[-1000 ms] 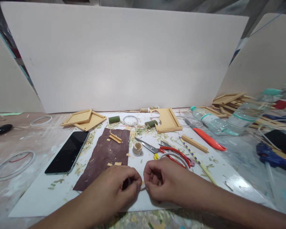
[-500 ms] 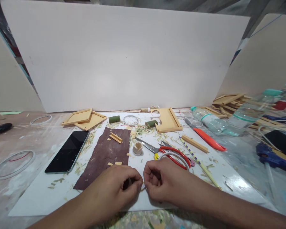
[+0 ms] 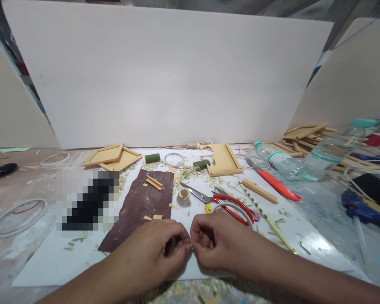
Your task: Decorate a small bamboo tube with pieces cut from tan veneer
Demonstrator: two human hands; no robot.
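My left hand (image 3: 166,245) and my right hand (image 3: 213,236) meet at the fingertips above the white board (image 3: 50,266). Both are closed in a pinch, thumb against forefinger. Whatever lies between the fingertips is too small or too hidden to name. Just beyond the hands stands a short pale hollow bamboo piece (image 3: 183,196). Scissors with red handles (image 3: 221,202) lie past my right hand, a pale ring partly over them. A dark brown sheet (image 3: 145,198) spreads beyond my left hand, with small wood strips (image 3: 154,182) and scraps on it.
Green bamboo pieces (image 3: 152,158) and tan wooden frames (image 3: 224,160) lie at the back, before a white panel (image 3: 167,76). To the right are a red-handled knife (image 3: 278,185), plastic bottles (image 3: 329,147) and a blue glue gun (image 3: 364,209). A pixelated dark patch (image 3: 88,207) is at left.
The fingertips of both hands have come closer together. The thin tan bit that showed between them is now hidden. The phone at left now appears pixelated.
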